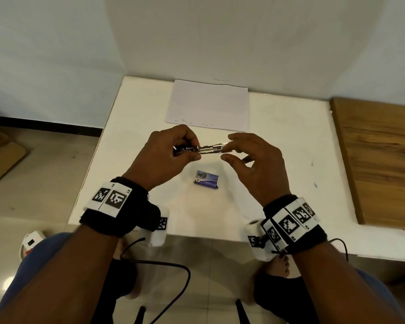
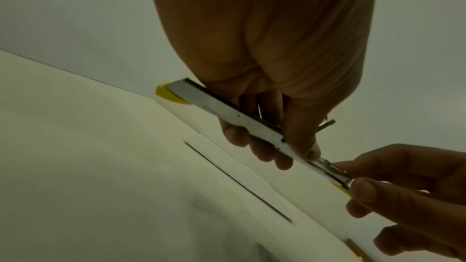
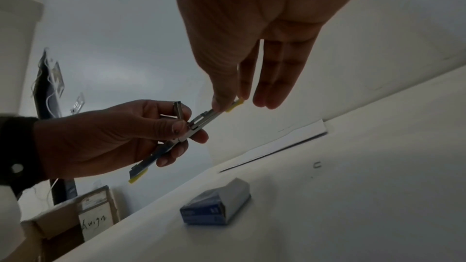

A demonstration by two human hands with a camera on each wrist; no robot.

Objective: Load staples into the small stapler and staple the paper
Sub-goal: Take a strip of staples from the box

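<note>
A small metal stapler (image 1: 204,148) with yellow ends is held in the air above the white table (image 1: 290,160). My left hand (image 1: 171,150) grips its body (image 2: 227,113), fingers curled round it. My right hand (image 1: 246,150) pinches the pulled-out staple tray (image 3: 209,116) between thumb and forefinger near its yellow tip (image 3: 235,105), with the other fingers straight. The blue staple box (image 1: 206,180) lies on the table below the hands and appears again in the right wrist view as the staple box (image 3: 216,206). The sheet of white paper (image 1: 208,105) lies flat behind the hands.
A wooden board (image 1: 379,157) lies at the table's right side. One loose staple (image 3: 317,165) lies on the table right of the box. Cardboard boxes (image 3: 75,216) stand on the floor to the left. Cables hang below my wrists.
</note>
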